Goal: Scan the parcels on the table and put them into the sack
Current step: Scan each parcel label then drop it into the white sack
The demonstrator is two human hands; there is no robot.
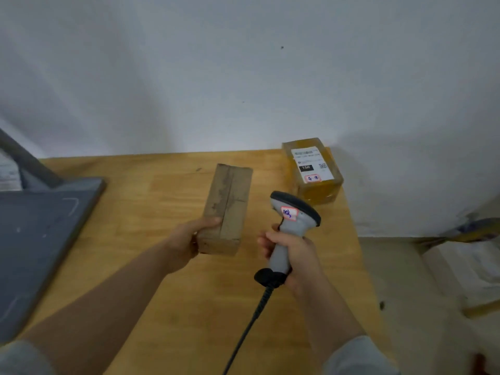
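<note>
A long brown cardboard parcel (228, 205) lies at the middle of the wooden table (167, 293), its taped seam facing up. My left hand (186, 242) grips its near left corner, thumb on top. My right hand (290, 255) holds a grey handheld scanner (290, 226) by its handle, just right of that parcel, its dark head pointing away from me. A black cable runs down from the handle. A second parcel (312, 170), wrapped in yellow tape with a white shipping label on top, stands at the far right corner by the wall. No sack is clearly visible.
A dark grey flat platform (40, 239) with a slanted post covers the table's left side. A white wall stands right behind the table. Right of the table's edge is pale floor with white and brown items (470, 272).
</note>
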